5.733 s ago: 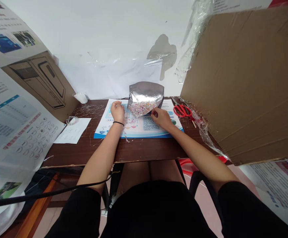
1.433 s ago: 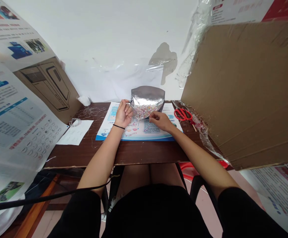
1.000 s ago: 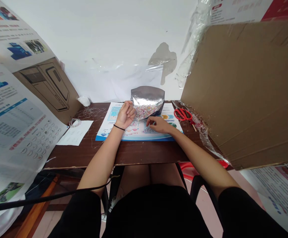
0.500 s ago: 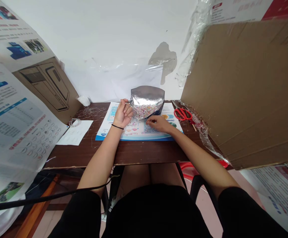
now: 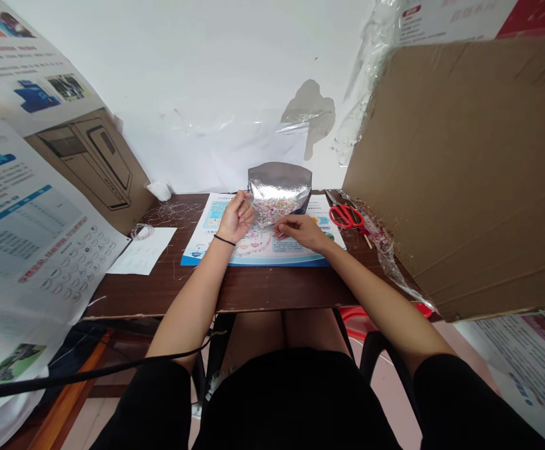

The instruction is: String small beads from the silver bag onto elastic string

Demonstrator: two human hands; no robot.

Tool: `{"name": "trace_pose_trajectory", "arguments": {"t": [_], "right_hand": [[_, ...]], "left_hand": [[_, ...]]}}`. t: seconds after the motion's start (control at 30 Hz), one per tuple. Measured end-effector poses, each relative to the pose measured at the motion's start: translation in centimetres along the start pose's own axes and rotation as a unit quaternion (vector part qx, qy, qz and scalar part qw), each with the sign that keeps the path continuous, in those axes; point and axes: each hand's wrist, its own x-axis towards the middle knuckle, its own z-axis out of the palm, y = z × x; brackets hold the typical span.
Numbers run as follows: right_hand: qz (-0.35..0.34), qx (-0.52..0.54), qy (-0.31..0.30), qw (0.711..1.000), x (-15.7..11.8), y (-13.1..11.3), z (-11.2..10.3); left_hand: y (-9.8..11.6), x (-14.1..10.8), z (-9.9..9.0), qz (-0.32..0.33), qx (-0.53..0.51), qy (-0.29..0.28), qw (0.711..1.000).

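Observation:
A silver foil pouch (image 5: 279, 185) stands open on the printed sheet with blue edging (image 5: 295, 256), and many small pink and white beads (image 5: 275, 210) show in its mouth. My left hand (image 5: 237, 217) is raised at the pouch's left edge, palm toward me, fingers curled around what looks like a thin thread. My right hand (image 5: 299, 232) rests just below the beads, thumb and forefinger pinched together. Anything between those fingertips is too small to see. A black band circles my left wrist.
Red-handled scissors (image 5: 346, 216) lie on the dark wooden table (image 5: 160, 290) to the right of the sheet. A coil of clear thread (image 5: 142, 232) sits on a white paper at the left. A large cardboard sheet and plastic film hem in the right side.
My right hand has moved up and left from the sheet, closer to the beads. My left hand has shifted slightly down and right. The pouch has stayed in place.

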Motion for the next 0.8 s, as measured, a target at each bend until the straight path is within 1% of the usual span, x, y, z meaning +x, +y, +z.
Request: {"name": "trace_pose_trajectory", "arguments": {"t": [0.07,0.13,0.27,0.37,0.47,0.57,0.7,0.8], "right_hand": [[-0.004,0.0,0.034,0.999,0.0,0.1,0.0],[-0.004,0.004,0.053,0.999,0.1,0.2,0.0],[0.007,0.016,0.03,0.999,0.0,0.2,0.1],[0.0,0.019,0.014,1.0,0.0,0.2,0.1],[-0.017,-0.041,0.033,0.998,0.1,0.2,-0.1],[-0.034,-0.108,0.069,0.991,0.2,0.2,-0.5],[-0.046,-0.09,0.087,0.991,0.3,0.2,-0.8],[-0.033,-0.087,0.086,0.992,0.4,0.3,-0.8]], "left_hand": [[-0.2,0.1,-0.2,-0.014,0.02,-0.01,1.0],[-0.3,0.2,-0.3,-0.025,0.035,-0.022,0.999],[-0.6,0.3,-0.4,-0.037,0.07,-0.03,0.996],[-0.9,0.4,-0.4,-0.059,0.143,-0.014,0.988],[-1.4,0.4,-0.4,-0.09,0.202,-0.004,0.975],[-1.6,0.2,-0.2,-0.097,0.212,-0.008,0.972],[-1.6,0.2,-0.3,-0.091,0.217,-0.024,0.972],[-1.7,0.2,-0.4,-0.099,0.22,-0.041,0.97]]}}
